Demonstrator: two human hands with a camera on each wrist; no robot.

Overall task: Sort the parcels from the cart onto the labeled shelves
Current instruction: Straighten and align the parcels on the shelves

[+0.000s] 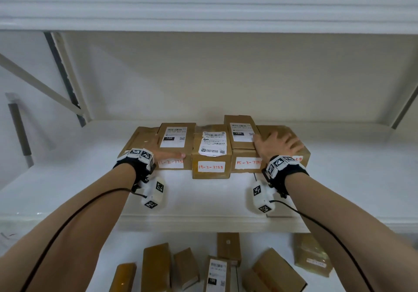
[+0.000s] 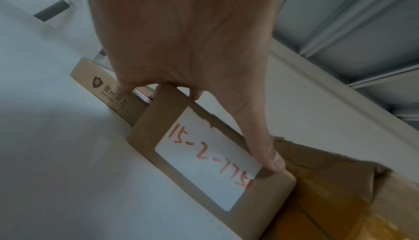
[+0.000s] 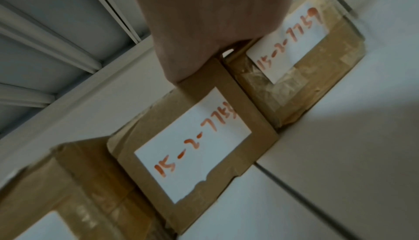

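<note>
Your way onto the white metal shelf board (image 1: pixel 67 192) is open in front of the row of brown cardboard parcels with red handwritten labels (image 1: pixel 210 153), and wide bare stretches lie to either side of it; above the row you have tall free room up to the white ribbed shelf overhead (image 1: pixel 203 4). The parcels sit touching side to side, leaving no gap between them; the grey slanted brace (image 1: pixel 38 83) narrows the far left corner.

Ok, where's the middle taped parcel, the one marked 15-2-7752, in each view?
Head: middle parcel at centre of the row, jutting forward of its neighbours.
Left wrist: same parcel in the lower right corner.
Right wrist: same parcel in the lower left corner.
Shared landmark: the white shelf board under the row.
</note>
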